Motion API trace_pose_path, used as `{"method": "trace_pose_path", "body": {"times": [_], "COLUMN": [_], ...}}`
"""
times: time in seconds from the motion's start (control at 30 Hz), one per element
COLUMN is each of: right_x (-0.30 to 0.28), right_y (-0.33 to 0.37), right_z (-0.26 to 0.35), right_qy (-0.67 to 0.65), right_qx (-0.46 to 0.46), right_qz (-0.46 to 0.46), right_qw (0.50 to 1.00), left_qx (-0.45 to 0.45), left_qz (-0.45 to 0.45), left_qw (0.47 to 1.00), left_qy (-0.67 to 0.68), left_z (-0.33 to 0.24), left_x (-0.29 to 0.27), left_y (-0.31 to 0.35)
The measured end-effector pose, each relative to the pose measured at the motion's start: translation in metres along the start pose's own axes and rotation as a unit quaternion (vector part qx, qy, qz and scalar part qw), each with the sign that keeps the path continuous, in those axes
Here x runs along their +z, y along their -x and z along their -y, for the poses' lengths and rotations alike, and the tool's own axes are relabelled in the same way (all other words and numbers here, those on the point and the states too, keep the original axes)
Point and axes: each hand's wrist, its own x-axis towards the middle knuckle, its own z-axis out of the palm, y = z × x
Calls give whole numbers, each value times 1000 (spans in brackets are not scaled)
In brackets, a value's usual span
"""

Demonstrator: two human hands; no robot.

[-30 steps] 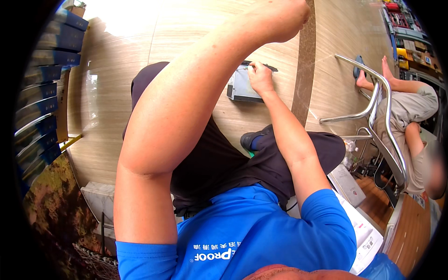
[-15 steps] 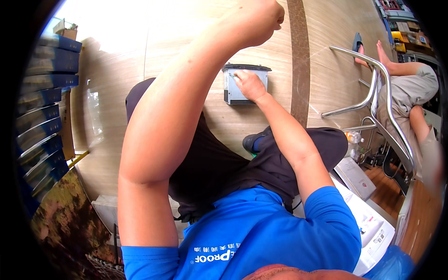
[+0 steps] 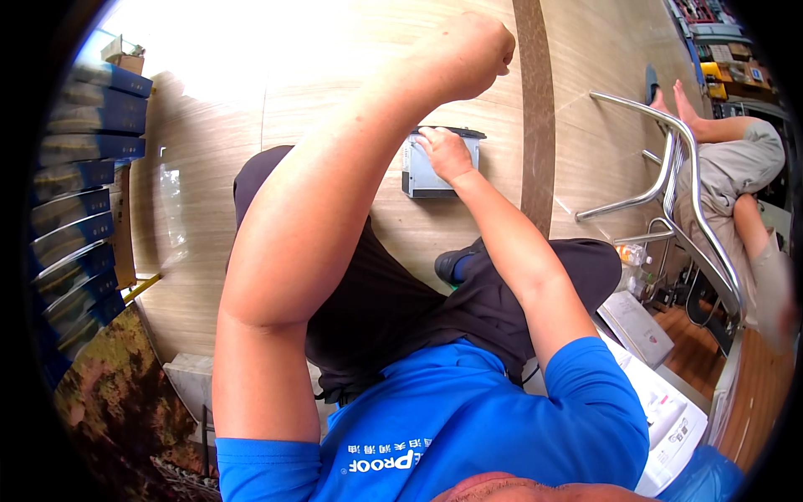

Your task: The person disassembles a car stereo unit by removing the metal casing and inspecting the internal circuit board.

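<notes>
A silver metal box (image 3: 437,176) with a wide black panel (image 3: 465,132) along its far edge stands on the tiled floor in front of me. It looks like a car stereo unit. My right hand (image 3: 448,156) lies over its top, the thumb and forefinger bent together near the far left corner; anything pinched there is too small to make out. My left hand (image 3: 475,55) is raised above and beyond the box, its fingers curled into a closed grip. The back of that hand and its wrist hide whatever may be in it. My left forearm covers the box's left surroundings.
A metal-framed chair (image 3: 693,159) stands at the right, with another person's bare legs (image 3: 721,125) behind it. Stacked blue boxes (image 3: 99,109) line the left side. Beside my right knee lie a plastic bottle (image 3: 633,254), a grey flat box (image 3: 637,325) and printed sheets (image 3: 669,418).
The view has shifted a little, so the box appears slightly lower. My right fingers now sit closer to the black panel, and the greenish bit near them no longer shows. My left hand stays closed.
</notes>
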Motion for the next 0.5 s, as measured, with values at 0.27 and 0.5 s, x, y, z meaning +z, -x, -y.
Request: {"method": "trace_pose_path", "body": {"times": [0.27,0.5], "right_x": [1,0], "right_y": [-7,-4], "right_z": [-9,-2], "right_qy": [50,41], "right_qx": [-132,-82], "right_qz": [24,16], "right_qw": [990,996], "left_qx": [-2,13], "left_qz": [30,19], "left_qw": [999,1000], "left_qy": [14,-1], "left_z": [-1,-2], "left_x": [-3,-5], "left_y": [3,7]}}
